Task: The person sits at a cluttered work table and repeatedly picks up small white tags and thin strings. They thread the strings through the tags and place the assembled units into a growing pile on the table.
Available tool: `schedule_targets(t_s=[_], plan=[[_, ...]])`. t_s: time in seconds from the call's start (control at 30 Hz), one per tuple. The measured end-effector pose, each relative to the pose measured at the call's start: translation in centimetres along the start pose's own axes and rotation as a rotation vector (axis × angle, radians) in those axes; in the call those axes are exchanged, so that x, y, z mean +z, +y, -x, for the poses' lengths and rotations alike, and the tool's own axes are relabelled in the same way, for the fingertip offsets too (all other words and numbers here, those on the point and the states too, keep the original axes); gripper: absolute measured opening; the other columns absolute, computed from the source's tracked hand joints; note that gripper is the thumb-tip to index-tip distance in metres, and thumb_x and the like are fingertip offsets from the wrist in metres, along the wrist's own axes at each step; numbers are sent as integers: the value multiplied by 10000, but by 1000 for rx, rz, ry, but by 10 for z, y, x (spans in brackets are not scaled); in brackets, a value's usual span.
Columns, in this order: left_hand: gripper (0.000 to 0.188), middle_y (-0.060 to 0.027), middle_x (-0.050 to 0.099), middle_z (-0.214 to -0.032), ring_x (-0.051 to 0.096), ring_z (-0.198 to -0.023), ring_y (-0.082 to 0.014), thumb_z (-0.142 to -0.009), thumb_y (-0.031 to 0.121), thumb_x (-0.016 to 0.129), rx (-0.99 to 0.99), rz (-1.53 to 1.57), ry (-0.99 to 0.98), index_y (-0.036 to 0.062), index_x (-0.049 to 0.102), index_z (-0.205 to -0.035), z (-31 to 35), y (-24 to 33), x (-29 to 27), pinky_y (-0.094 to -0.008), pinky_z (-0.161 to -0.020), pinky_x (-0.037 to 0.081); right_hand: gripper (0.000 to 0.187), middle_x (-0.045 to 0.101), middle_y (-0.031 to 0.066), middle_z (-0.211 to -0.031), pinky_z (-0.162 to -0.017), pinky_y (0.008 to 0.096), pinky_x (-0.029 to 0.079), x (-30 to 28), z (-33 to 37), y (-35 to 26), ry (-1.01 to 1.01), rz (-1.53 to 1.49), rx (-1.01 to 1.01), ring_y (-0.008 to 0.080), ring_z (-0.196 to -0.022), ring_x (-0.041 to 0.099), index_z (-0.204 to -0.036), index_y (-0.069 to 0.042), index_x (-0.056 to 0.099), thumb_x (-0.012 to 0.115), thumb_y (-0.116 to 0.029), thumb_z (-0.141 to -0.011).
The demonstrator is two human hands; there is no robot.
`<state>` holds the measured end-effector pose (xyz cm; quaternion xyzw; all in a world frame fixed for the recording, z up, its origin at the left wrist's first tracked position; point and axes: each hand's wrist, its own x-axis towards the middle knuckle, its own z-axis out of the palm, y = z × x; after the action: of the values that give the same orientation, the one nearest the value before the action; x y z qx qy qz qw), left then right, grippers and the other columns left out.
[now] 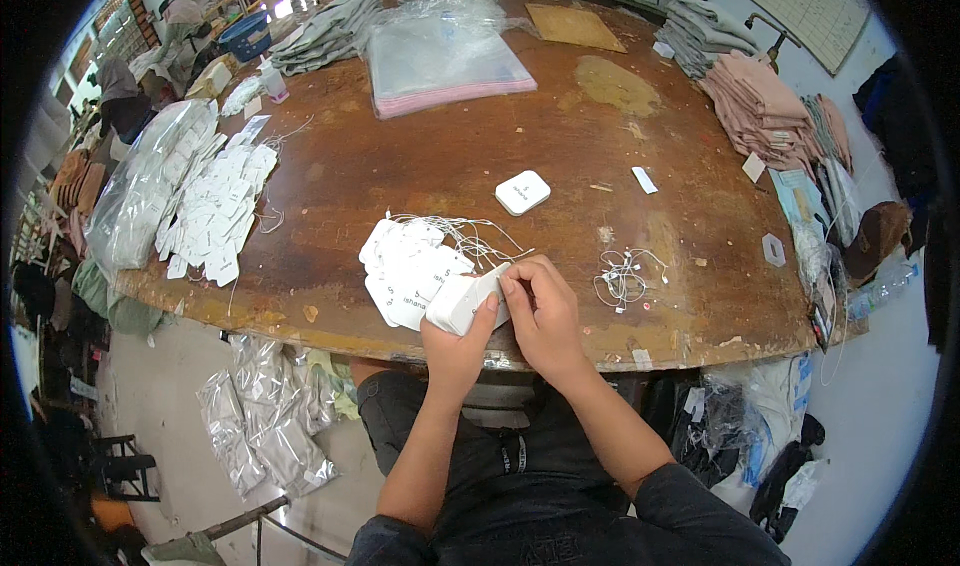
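Observation:
My left hand [458, 353] is closed round a stack of white hang tags [455, 311] at the near edge of the table. The fingertips of my right hand [543, 316] pinch a tag at the stack's right edge; the fingers partly hide it. Just beyond my left hand lies a loose pile of white hang tags [395, 251], with white strings [480, 234] spread from its right side. A squared-up stack of tags [523, 193] sits farther off, ahead of my right hand. To the right of that hand is a small tangle of white strings [625, 278].
More white tags [215, 211] and a clear plastic bag [130, 196] cover the table's left side. Clear plastic bags [450, 71] lie at the back. Folded grey [700, 36] and pink garments [760, 106] stand at the right edge. Wrapped packs [265, 416] lie on the floor.

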<state>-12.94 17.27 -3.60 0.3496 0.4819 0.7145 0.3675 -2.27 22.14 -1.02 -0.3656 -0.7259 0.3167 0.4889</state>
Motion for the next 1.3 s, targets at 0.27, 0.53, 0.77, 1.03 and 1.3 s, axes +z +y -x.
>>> schedule_targets(t_s=[0.27, 0.53, 0.77, 1.03, 1.3], plan=[[192, -73, 657, -897, 624, -790, -162, -852, 49, 696, 137, -224, -67, -1, 644, -1030, -1, -1, -1, -298, -710, 499, 73, 585, 78, -832, -665, 288, 444, 0, 2, 3, 8, 34, -52, 178, -726, 557, -911, 12, 577, 562, -50, -946], [295, -45, 617, -920, 612, -894, -259, -700, 101, 688, 842, -995, -99, 132, 706, -993, 5, -5, 12, -376, -721, 486, 128, 636, 6, -829, -684, 216, 473, -36, 13, 4, -59, -820, 735, 56, -731, 555, -934, 11, 638, 598, -105, -967], [254, -70, 650, -901, 634, -848, -278, -675, 78, 730, 853, -802, -278, 93, 701, -926, 14, -4, 9, -384, -733, 498, 162, 658, 65, -754, -605, 294, 458, -66, -3, 33, 107, 20, 278, 141, -655, 582, -808, -20, 665, 699, -159, -884], [345, -79, 655, -994, 630, -866, -148, -837, 123, 763, 38, -278, 207, -16, 621, -1119, -31, 22, -31, -296, -766, 517, 118, 685, 98, -837, -689, 393, 490, -130, -10, 59, -23, 804, -181, 280, -801, 617, -925, -52, 673, 672, -148, -856], [244, -79, 654, -937, 637, -813, -133, -878, 76, 697, 46, -169, 154, -26, 625, -1088, -11, 25, -33, -272, -742, 508, 114, 682, 131, -909, -710, 374, 509, -131, -22, 61, 58, 379, 43, 301, -828, 646, -980, -27, 655, 630, -55, -872]])
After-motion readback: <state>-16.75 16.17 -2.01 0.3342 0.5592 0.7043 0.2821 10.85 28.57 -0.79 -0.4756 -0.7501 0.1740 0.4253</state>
